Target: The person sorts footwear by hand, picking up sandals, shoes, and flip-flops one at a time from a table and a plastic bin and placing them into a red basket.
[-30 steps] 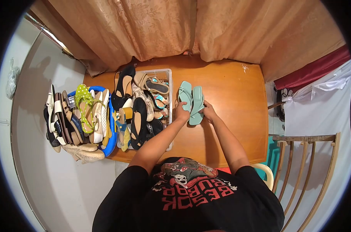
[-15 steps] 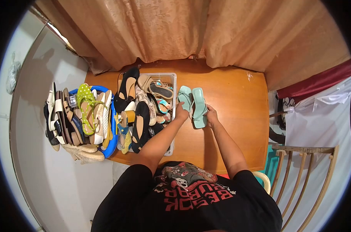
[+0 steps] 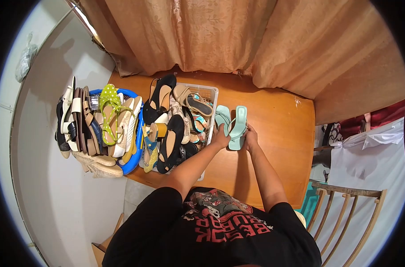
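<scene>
Two mint-green thong sandals are held side by side over the wooden table, toes pointing away from me. My left hand (image 3: pixel 220 137) is closed on the left sandal (image 3: pixel 222 115), gripping its lower part beside the plastic basket. My right hand (image 3: pixel 251 137) is closed around the outer edge of the right sandal (image 3: pixel 240 119), near its lower end. Part of the left sandal is hidden behind my fingers and the right one. Just left of my left hand, the clear plastic basket (image 3: pixel 215 99) is heaped with shoes, among them a black flat (image 3: pixel 170 142) and a beige sandal (image 3: pixel 198 103).
A blue-rimmed basket (image 3: pixel 141 116) at the left is piled with shoes, including a green polka-dot sandal (image 3: pixel 108 109). The wooden table (image 3: pixel 278 147) extends right of my hands. Brown curtains (image 3: pixel 216 35) hang behind it. A wooden rack (image 3: pixel 345 196) stands at the lower right.
The camera view has turned, shifting the table and baskets rightward. Both hands still hold the sandals, which are now a little nearer the clear basket's edge.
</scene>
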Demonstrator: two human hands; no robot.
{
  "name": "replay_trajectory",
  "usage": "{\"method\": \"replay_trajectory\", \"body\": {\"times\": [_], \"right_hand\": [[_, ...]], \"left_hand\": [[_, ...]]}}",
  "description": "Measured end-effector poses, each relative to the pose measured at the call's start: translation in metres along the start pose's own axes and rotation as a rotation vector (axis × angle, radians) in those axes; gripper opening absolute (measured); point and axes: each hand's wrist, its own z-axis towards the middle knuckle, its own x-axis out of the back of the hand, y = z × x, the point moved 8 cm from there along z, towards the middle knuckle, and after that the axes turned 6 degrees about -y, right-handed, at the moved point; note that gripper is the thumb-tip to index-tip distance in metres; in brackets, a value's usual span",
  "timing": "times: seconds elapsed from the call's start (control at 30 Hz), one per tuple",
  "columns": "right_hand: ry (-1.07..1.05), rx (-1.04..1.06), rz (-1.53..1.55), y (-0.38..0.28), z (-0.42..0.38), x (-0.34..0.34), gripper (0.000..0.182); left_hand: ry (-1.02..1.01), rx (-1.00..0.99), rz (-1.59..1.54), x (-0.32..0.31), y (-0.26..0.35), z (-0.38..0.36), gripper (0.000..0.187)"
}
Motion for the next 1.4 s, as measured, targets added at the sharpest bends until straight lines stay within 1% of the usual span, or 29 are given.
{"method": "replay_trajectory", "body": {"times": [0.03, 0.07, 0.1, 0.13, 0.2, 0.23, 0.33, 0.4, 0.47, 0.5, 0.53, 0.6, 0.63, 0.7, 0.73, 0.83, 0.9, 0.93, 1.0, 1.03, 1.07, 1.13, 1.17, 1.2, 1.23, 1.27, 1.3, 1.33, 1.4], "right_hand": [[0.000, 0.002, 0.000, 0.000, -0.001, 0.000, 0.063], [0.027, 0.014, -0.143, -0.001, -0.004, 0.003, 0.061], [0.054, 0.027, -0.285, -0.002, -0.005, 0.006, 0.058], [0.053, 0.029, -0.284, 0.001, -0.006, 0.007, 0.058], [0.064, 0.094, -0.389, 0.004, -0.010, 0.009, 0.058], [0.060, 0.095, -0.390, 0.008, -0.012, 0.010, 0.058], [0.060, 0.152, -0.534, 0.017, -0.017, 0.017, 0.064], [0.126, 0.342, -0.501, 0.015, -0.027, 0.024, 0.071], [0.137, 0.331, -0.438, 0.024, -0.043, 0.032, 0.069], [0.158, 0.326, -0.458, 0.031, -0.052, 0.042, 0.064], [0.179, 0.323, -0.477, 0.035, -0.063, 0.048, 0.059], [0.159, 0.304, -0.510, 0.046, -0.091, 0.057, 0.051], [0.147, 0.323, -0.543, 0.054, -0.104, 0.064, 0.039], [0.080, 0.302, -0.524, 0.070, -0.128, 0.073, 0.035], [0.017, 0.280, -0.503, 0.077, -0.140, 0.071, 0.031], [-0.055, 0.220, -0.476, 0.092, -0.181, 0.064, 0.024], [-0.082, 0.180, -0.427, 0.100, -0.201, 0.053, 0.022], [-0.097, 0.142, -0.383, 0.105, -0.207, 0.046, 0.020], [-0.102, 0.126, -0.347, 0.105, -0.219, 0.022, 0.020], [-0.117, 0.158, -0.337, 0.091, -0.227, 0.000, 0.018], [-0.132, 0.191, -0.328, 0.079, -0.232, -0.020, 0.017], [-0.151, 0.265, -0.411, 0.057, -0.234, -0.056, 0.014], [-0.225, 0.295, -0.388, 0.042, -0.239, -0.083, 0.012], [-0.295, 0.324, -0.366, 0.030, -0.244, -0.107, 0.011], [-0.288, 0.325, -0.368, 0.022, -0.243, -0.121, 0.011], [-0.367, 0.348, -0.378, 0.015, -0.243, -0.140, 0.010], [-0.447, 0.371, -0.387, 0.010, -0.245, -0.158, 0.010], [-0.442, 0.374, -0.388, 0.007, -0.244, -0.169, 0.010], [-0.555, 0.328, -0.335, 0.010, -0.248, -0.195, 0.009]], "left_hand": [[0.024, -0.015, 0.059, 0.000, 0.002, -0.005, 0.081], [0.048, -0.029, 0.118, 0.000, 0.004, -0.010, 0.082], [0.142, -0.088, 0.188, 0.000, 0.007, -0.015, 0.080], [0.144, -0.090, 0.188, -0.004, 0.004, -0.017, 0.080], [0.249, -0.244, 0.438, -0.007, 0.014, -0.026, 0.078], [0.151, -0.232, 0.377, -0.014, 0.009, -0.025, 0.078], [0.130, -0.223, 0.487, -0.020, 0.006, -0.038, 0.079], [0.123, -0.251, 0.500, -0.020, 0.009, -0.049, 0.080], [0.094, -0.449, 0.349, -0.021, 0.024, -0.071, 0.084], [0.117, -0.554, 0.252, -0.018, 0.028, -0.087, 0.070], [0.121, -0.553, 0.251, -0.009, 0.028, -0.099, 0.070], [-0.346, -0.667, -0.235, -0.005, 0.030, -0.130, 0.039], [-0.341, -0.666, -0.236, 0.004, 0.026, -0.147, 0.039], [-0.482, -0.586, -0.585, 0.016, 0.011, -0.185, 0.013], [-0.474, -0.582, -0.588, 0.025, 0.004, -0.201, 0.013], [-0.352, -0.512, -0.592, 0.059, -0.025, -0.238, 0.010], [-0.182, -0.472, -0.633, 0.083, -0.045, -0.256, 0.010], [-0.175, -0.467, -0.631, 0.088, -0.060, -0.262, 0.010], [-0.057, -0.385, -0.530, 0.093, -0.102, -0.263, 0.024], [-0.024, -0.373, -0.725, 0.092, -0.117, -0.264, 0.034], [-0.019, -0.373, -0.731, 0.091, -0.124, -0.270, 0.034], [0.153, -0.338, -0.657, 0.104, -0.140, -0.277, 0.032], [0.149, -0.338, -0.658, 0.104, -0.143, -0.279, 0.032], [0.197, -0.321, -0.721, 0.107, -0.149, -0.280, 0.027], [0.245, -0.304, -0.785, 0.110, -0.155, -0.281, 0.021], [0.238, -0.307, -0.787, 0.109, -0.156, -0.279, 0.021], [0.333, -0.357, -0.799, 0.117, -0.158, -0.278, 0.013], [0.428, -0.408, -0.808, 0.130, -0.158, -0.280, 0.006], [0.447, -0.371, -0.743, 0.150, -0.157, -0.283, 0.004]]}}
